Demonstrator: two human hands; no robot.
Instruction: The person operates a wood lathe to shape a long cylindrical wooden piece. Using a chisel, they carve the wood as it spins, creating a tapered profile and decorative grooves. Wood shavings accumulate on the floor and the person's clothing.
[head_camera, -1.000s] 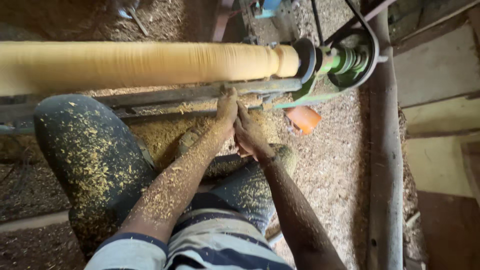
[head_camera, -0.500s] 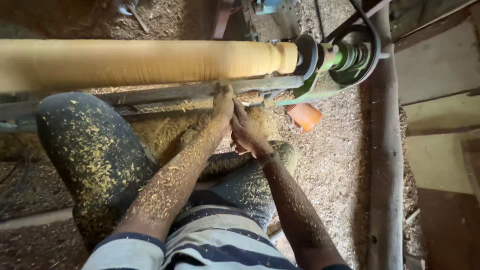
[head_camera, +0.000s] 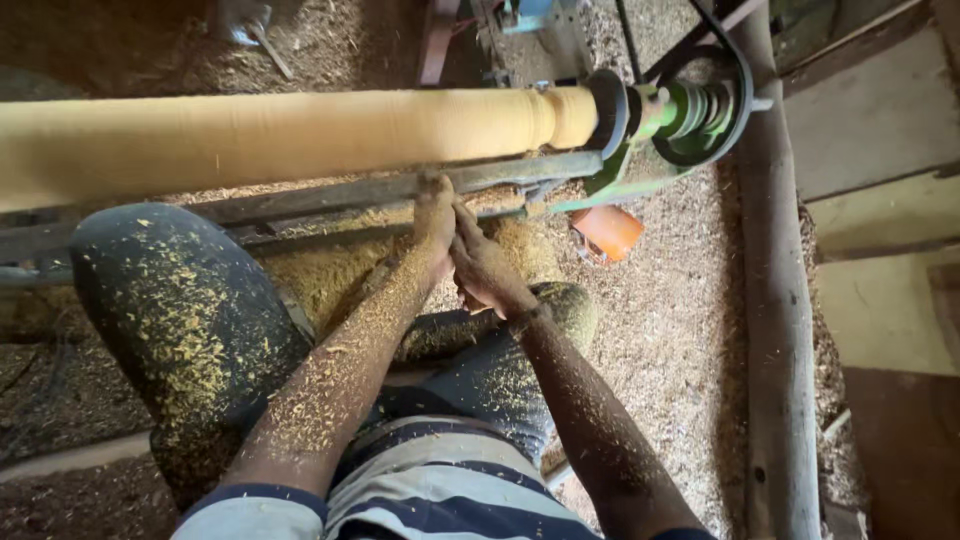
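Note:
A long pale wooden spindle (head_camera: 280, 135) is mounted crosswise on a lathe, its right end shaped into beads near the green headstock (head_camera: 665, 125). Below it runs a dark metal rest rail (head_camera: 330, 195). My left hand (head_camera: 435, 215), dusted with shavings, curls its fingers over that rail. My right hand (head_camera: 485, 268) presses against the left one from the right, fingers closed. Whatever sits between the two hands is hidden. My knee in dark trousers (head_camera: 185, 310), speckled with yellow chips, is raised at the left.
A black drive belt (head_camera: 735, 100) loops round the pulley at the right. An orange object (head_camera: 607, 232) lies in the sawdust under the headstock. A thick wooden post (head_camera: 780, 330) runs along the right. Wood shavings cover the floor.
Both hands stay together at the rail and have edged slightly to the left. The view has shifted a little.

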